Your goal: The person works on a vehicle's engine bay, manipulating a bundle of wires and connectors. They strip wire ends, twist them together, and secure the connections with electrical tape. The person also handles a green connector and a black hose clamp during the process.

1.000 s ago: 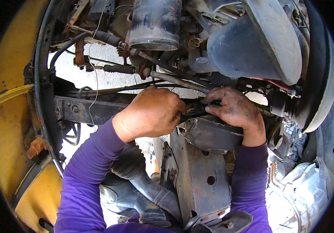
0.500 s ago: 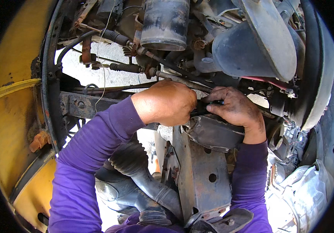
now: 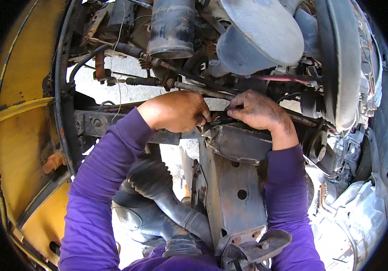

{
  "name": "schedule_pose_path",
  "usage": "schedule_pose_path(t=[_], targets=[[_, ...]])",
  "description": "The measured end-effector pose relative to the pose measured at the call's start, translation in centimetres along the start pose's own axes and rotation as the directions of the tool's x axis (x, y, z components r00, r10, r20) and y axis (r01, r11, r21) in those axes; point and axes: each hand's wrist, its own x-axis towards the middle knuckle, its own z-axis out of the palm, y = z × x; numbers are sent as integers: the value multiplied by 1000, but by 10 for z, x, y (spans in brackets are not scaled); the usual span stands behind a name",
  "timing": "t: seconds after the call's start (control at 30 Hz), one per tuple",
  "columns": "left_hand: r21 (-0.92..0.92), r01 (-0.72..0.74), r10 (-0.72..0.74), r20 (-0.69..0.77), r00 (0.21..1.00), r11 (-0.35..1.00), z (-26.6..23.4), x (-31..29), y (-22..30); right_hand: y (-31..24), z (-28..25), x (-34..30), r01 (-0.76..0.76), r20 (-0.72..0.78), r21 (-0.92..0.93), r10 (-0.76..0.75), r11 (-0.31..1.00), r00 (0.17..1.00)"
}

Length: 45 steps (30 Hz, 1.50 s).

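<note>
Between my two hands runs a short bunch of thin wires [image 3: 219,120], dark with some blue and a paler strand. My left hand [image 3: 176,111] is closed, its thumb and fingertips pinched on the left end of the wires. Grease blackens my right hand [image 3: 259,114], which is closed with thumb and forefinger together at their right end. Just under the wires sits a dark, dented, box-like part [image 3: 239,143] on top of a grey metal beam [image 3: 232,189]. A ribbed metal-sheathed cable [image 3: 203,90] passes behind both hands.
A black cylinder [image 3: 171,31] and a grey funnel-shaped duct [image 3: 248,45] hang beyond the hands. Yellow body panel [image 3: 22,117] stands at left. Below my left forearm is a ribbed rubber hose [image 3: 151,178]. A thin white wire [image 3: 120,58] dangles at upper left.
My hands have drawn slightly apart, and the wires between them now show more clearly. The view has shifted a little, moving the duct leftward.
</note>
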Motion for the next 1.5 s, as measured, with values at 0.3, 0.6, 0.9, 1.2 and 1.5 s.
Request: schedule_pose_path(t=[0.3,0.6,0.9,1.2,1.5], targets=[[618,109,119,-317,941,779,70,-42,79,-7,21,-45,72,-116,-140,-88,988,989],[477,202,17,-416,909,855,126,-74,151,-3,26,-134,219,-507,58,-160,974,847],[560,218,20,-387,922,800,179,-159,213,-52,58,-470,241,-622,329,17,913,783],[542,510,-263,-470,843,668,248,-159,296,-1,234,-812,113,-671,661,518,742,530],[493,584,-372,-465,803,645,297,-193,360,-46,407,-965,119,-547,816,688,566,476]])
